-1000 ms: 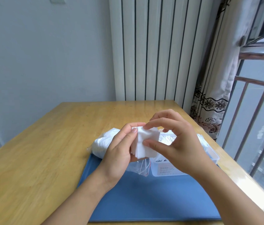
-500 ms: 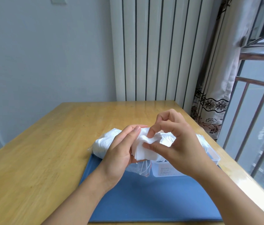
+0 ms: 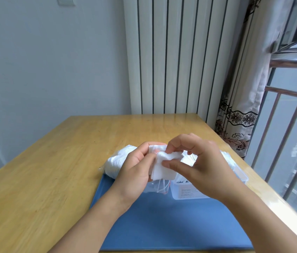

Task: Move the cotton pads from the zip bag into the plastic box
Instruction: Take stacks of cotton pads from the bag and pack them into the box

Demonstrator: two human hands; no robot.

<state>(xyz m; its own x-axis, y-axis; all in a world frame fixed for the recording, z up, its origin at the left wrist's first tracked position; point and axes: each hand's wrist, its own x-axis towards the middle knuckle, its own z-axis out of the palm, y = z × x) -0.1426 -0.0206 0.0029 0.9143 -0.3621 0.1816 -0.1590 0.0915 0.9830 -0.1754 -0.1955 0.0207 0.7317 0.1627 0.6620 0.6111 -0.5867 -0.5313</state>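
Hands (image 3: pixel 171 167) pinch soft white square cotton pads (image 3: pixel 163 170).

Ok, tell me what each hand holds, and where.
Both hold the pad stack: left hand at its left edge, right hand pinching the top pad's upper right.

two hands — left hand (image 3: pixel 135 172), right hand (image 3: pixel 204 170), one zip bag (image 3: pixel 118 161), one plastic box (image 3: pixel 191 192), one blue mat (image 3: pixel 171 225)

Zip bag (image 3: pixel 118 161) left of plastic box (image 3: pixel 239 177), both on mat (image 3: pixel 171 221) on table (image 3: pixel 53 170).
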